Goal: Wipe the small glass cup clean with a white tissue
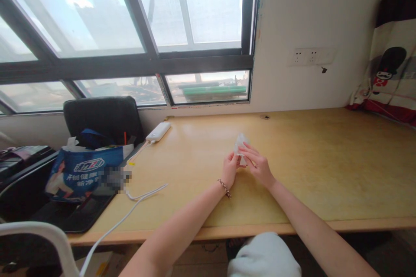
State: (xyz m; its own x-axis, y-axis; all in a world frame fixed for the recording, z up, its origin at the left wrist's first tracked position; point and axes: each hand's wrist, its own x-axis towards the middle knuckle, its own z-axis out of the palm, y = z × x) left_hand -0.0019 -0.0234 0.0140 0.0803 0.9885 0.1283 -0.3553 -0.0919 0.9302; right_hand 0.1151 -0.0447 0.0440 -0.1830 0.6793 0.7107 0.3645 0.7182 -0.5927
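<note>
A small whitish, translucent item [241, 142], like a crumpled tissue or thin plastic, is held upright between my two hands above the wooden table [325, 160]. My left hand [230, 168], with a beaded bracelet [224, 188] at the wrist, grips its lower left side, thumb up. From the right, my right hand [256, 162] reaches across with its fingers pressed together on the front of the item. The fingertips of both hands nearly meet, and the item's lower part is partly hidden behind them.
A white power bank [158, 132] lies at the table's back left, with a white cable [139, 199] along the left edge. Left of the table, a blue bag [78, 173] stands on a black chair [104, 117]. Behind are a window and wall sockets [305, 56].
</note>
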